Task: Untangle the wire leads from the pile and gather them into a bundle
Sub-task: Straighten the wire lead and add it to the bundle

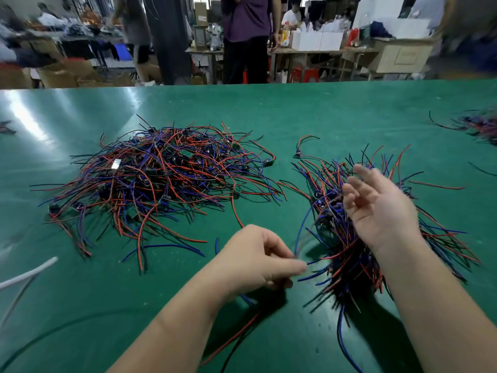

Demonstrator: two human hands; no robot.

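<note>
Starting at the fingertips: the left hand (255, 261) has its thumb and fingers curled together, pinching the end of a wire lead. A blue wire (299, 232) arcs up out of that pinch toward the right, and red and black tails (236, 337) trail out from under the hand toward the near edge. My guess is it's gripped close to the end so the rest can slide free of its neighbours without dragging them along.

The right hand (379, 208) is the opposite: fingers loose and spread, palm turned inward, holding nothing. It hovers just above the bundle (349, 265), which looks like the sorted side, since the leads there mostly run the same way and fan out at both ends. I'd say that hand is waiting to receive the next lead or press the stack down. It's a bit blurred, so I can't tell whether it brushes the wires.

Further out, the pile (156, 179) sits to the left, a big red, blue and black tangle with little green boards mixed in. It's well apart from the bundle, which probably keeps done and undone from mixing. Lots left to do, by the look of it.

One stray lead (305, 142) lies between the two, further back on the green table (295, 109). There's a white cable (29, 273) at the left edge and another heap (481, 125) far right.
</note>
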